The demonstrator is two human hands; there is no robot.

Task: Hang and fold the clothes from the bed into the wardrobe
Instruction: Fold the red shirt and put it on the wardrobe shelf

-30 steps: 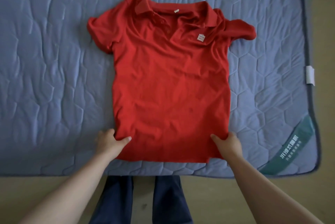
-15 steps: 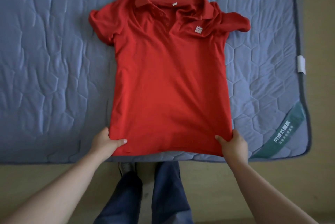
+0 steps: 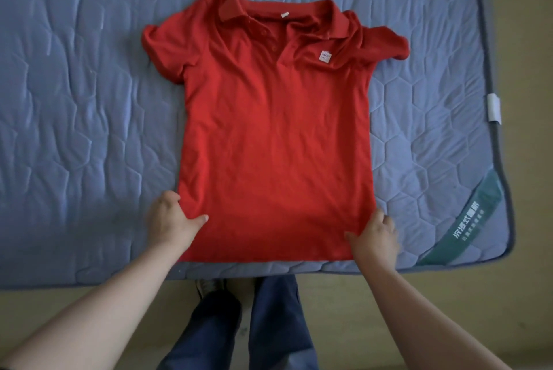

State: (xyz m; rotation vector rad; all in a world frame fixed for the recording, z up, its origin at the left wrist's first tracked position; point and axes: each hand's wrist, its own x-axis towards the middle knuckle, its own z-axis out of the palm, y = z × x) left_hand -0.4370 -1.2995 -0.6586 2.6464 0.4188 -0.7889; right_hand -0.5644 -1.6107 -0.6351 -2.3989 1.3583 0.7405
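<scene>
Pinching the hem corners: left hand (image 3: 170, 220) and right hand (image 3: 377, 235), each grip clamped on the red polo shirt (image 3: 275, 145), spread face-up, flat on the bed (image 3: 74, 100). No fold made yet; wardrobe not in view. Task looks early: folding and stowing left.

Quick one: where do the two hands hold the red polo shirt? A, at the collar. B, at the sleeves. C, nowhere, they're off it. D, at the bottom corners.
D: the left hand and the right hand each pinch a lower corner of the red polo shirt, thumbs on top, near the hem.
</scene>
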